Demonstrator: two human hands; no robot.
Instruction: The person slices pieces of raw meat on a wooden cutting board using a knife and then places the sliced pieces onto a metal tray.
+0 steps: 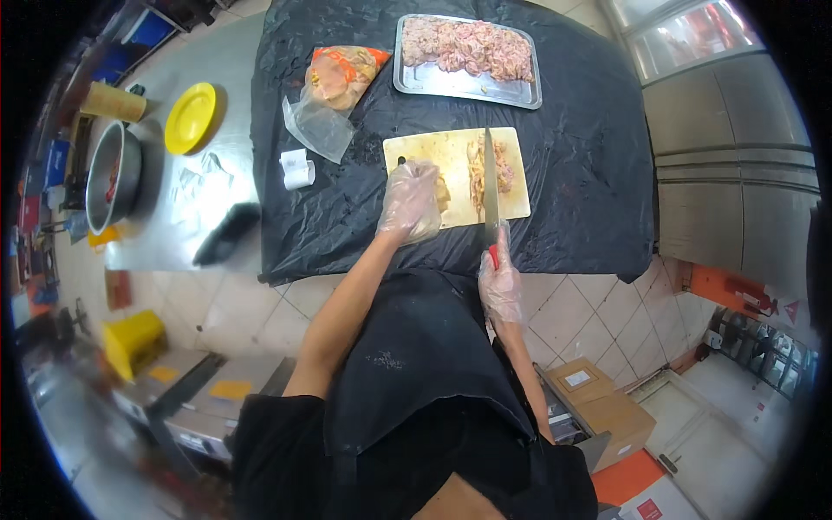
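Note:
A pale cutting board (pixel 458 146) lies on a table covered in black plastic. My right hand (pixel 500 286), in a clear disposable glove, grips the red handle of a long kitchen knife (pixel 491 188). The blade points away from me, over chopped meat (pixel 504 169) on the board's right part. Gloved too, my left hand (pixel 409 198) rests at the board's left side, against a pale piece of meat (pixel 442 194) that it partly covers. Whether its fingers grip the piece is hidden. Beyond the board, a metal tray (pixel 448 88) holds a heap of cut raw meat (pixel 468 49).
Left of the board are a plastic bag of meat (pixel 341 75) and a white paper roll (pixel 298 169). A steel side table (pixel 234 130) carries a yellow plate (pixel 190 119), a metal bowl (pixel 133 169) and a roll of film (pixel 114 102). Steel cabinet doors (pixel 695 130) stand at right.

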